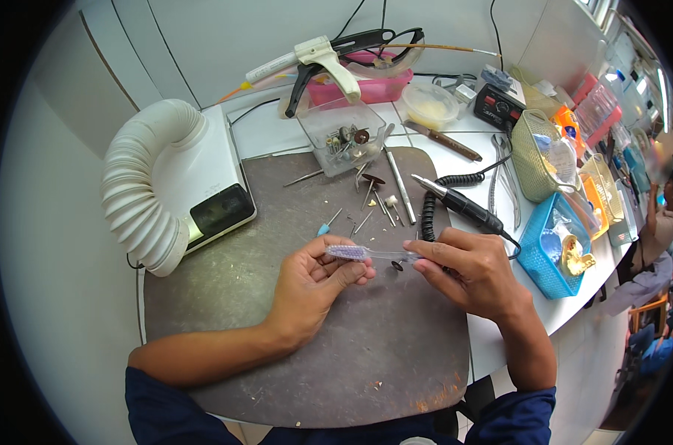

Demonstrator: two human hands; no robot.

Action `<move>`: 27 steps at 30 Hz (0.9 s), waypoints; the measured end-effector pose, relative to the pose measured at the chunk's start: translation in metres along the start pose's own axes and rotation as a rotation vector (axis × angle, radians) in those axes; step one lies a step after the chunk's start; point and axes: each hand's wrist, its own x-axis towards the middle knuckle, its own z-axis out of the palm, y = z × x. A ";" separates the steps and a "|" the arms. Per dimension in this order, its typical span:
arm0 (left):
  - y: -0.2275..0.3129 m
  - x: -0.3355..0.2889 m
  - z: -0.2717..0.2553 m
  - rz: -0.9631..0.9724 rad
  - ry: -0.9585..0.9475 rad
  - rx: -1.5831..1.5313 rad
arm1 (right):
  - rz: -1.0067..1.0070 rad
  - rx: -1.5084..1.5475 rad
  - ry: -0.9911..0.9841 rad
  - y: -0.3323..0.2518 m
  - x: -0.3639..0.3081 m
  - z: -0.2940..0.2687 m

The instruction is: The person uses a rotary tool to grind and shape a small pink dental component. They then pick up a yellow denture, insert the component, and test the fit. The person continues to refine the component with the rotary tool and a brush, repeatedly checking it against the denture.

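A toothbrush (347, 253) with a clear handle and pale purple bristles is gripped at its handle end by my right hand (464, 271). Its bristled head, bristles up, reaches across to my left hand (314, 278) and lies at the index finger. The left thumb and fingers are curled together under the head; whatever may be between them is hidden. Just below the handle a small dark disc bur (397, 265) shows on the grey board (277, 378). A blue-tipped bur (329, 222) lies beyond my left hand.
Several burs surround a metal instrument (399, 185) near a clear bin (340, 137). A black handpiece (459, 204) with coiled cord lies right, beside a blue basket (553, 248). A white ribbed hose unit (140, 193) stands left. A knife (444, 141) and pink tray (362, 81) sit behind.
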 end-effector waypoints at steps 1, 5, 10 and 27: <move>0.000 0.000 0.000 0.004 -0.002 -0.022 | 0.007 -0.003 -0.006 0.001 -0.001 -0.001; 0.001 0.002 0.000 -0.012 0.014 -0.081 | 0.079 0.019 -0.090 0.007 -0.001 -0.025; 0.003 0.001 0.002 -0.029 0.013 -0.070 | 0.030 -0.017 -0.054 0.004 0.002 -0.023; 0.002 0.002 0.001 -0.025 0.023 -0.059 | 0.065 0.065 -0.109 0.005 0.003 -0.013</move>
